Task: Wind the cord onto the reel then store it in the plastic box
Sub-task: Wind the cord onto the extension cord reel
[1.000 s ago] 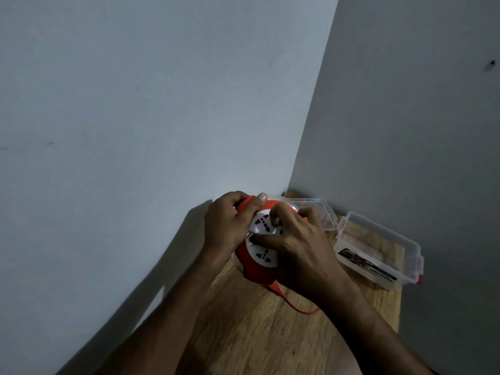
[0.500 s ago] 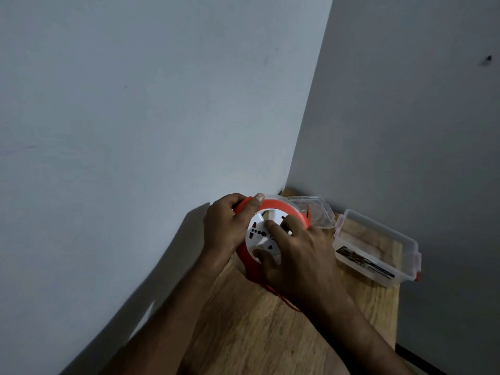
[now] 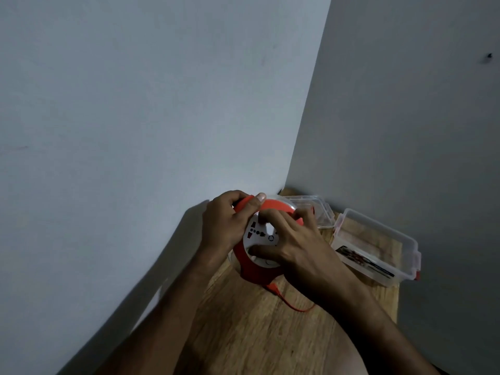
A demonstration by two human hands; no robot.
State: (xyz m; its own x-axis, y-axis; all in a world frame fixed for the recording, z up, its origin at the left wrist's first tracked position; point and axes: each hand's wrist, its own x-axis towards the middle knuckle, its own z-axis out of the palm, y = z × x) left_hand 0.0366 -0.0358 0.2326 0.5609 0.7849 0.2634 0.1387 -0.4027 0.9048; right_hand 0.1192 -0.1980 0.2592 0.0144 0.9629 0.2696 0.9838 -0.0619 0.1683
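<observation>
**Both hands on reel, box open at 3 o'clock**

Here, the reel [image 3: 254, 272], orange rim w/ white socket face, sits tilted on edge near the table's [image 3: 243, 334] far corner. L hand [image 3: 227, 226] grips the rim at approx 10 o'clock, fingers curled over the top, thumb along the edge. R hand [image 3: 295, 239] lies on the white face, fingers bent and spread, thumb pressed low on it; can't tell if they hook anything. Cord [image 3: 290, 301] trails from the reel's bottom at 5 o'clock, under the R wrist. Box [image 3: 378, 247], clear, lidless, stands at 3 o'clock, apart from the reel. Lid [image 3: 316, 209] lies behind the R hand at 1 o'clock.
</observation>
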